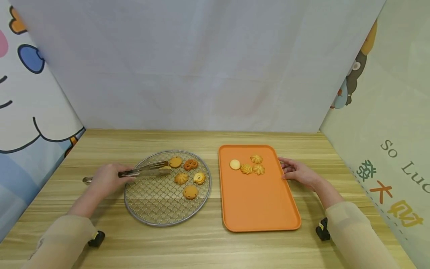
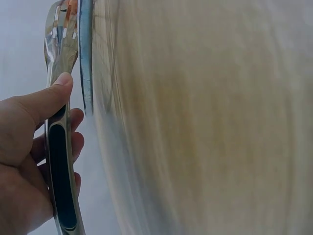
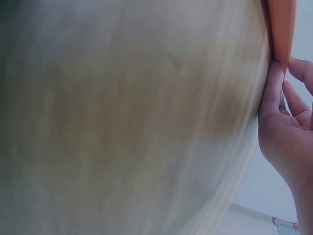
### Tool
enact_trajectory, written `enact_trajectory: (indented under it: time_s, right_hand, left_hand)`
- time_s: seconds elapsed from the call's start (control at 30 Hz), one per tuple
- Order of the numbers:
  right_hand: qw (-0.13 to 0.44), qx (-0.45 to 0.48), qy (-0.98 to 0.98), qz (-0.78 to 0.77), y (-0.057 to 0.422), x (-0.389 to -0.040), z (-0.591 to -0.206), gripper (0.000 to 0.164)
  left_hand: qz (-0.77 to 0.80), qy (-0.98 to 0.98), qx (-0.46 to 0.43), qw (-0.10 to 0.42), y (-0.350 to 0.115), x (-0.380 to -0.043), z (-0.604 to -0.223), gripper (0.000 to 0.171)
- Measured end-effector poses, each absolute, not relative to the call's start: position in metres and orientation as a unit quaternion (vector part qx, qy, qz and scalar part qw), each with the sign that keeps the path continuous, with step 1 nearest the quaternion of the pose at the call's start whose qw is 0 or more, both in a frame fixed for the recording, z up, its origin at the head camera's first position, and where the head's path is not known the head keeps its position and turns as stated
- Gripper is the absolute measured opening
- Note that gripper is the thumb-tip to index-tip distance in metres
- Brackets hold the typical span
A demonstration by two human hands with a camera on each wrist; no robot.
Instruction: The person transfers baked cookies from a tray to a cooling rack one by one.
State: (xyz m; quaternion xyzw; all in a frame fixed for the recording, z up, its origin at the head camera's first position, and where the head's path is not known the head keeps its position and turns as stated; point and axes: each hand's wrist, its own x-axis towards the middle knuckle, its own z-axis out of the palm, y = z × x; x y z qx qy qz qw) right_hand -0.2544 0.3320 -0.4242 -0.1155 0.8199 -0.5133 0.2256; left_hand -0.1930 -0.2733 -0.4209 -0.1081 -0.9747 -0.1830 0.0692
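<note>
My left hand (image 1: 109, 178) grips metal tongs with dark handle insets (image 2: 62, 176), the thumb laid along the upper arm. The tongs' slotted end reaches over a round wire rack (image 1: 158, 209), over a cookie (image 1: 166, 169) that it partly hides. Also on the rack lie two round brown cookies (image 1: 190, 192), a pretzel (image 1: 190, 164), a flower-shaped cookie (image 1: 181, 178) and a swirled cookie (image 1: 199, 178). My right hand (image 1: 299, 172) rests its extended fingers and thumb against the right rim of an orange tray (image 1: 255, 209).
Toward the tray's far end sit a pale round cookie (image 1: 235, 164), a swirled cookie (image 1: 246, 169) and two flower-shaped cookies (image 1: 258, 169). Rack and tray lie side by side on a wood-grain table (image 1: 161, 246). A pale cloth (image 1: 201, 74) hangs behind, with printed sheets on both sides.
</note>
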Motion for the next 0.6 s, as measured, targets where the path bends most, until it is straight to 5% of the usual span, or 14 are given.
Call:
enact_trajectory:
  time_s: [0.6]
  right_hand:
    - [0.225, -0.114, 0.819, -0.515, 0.3321, -0.2558, -0.4255, 0.076]
  left_hand:
    - [-0.198, -0.974, -0.106, -0.018, -0.2751, -0.1903, -0.4120, 0.061]
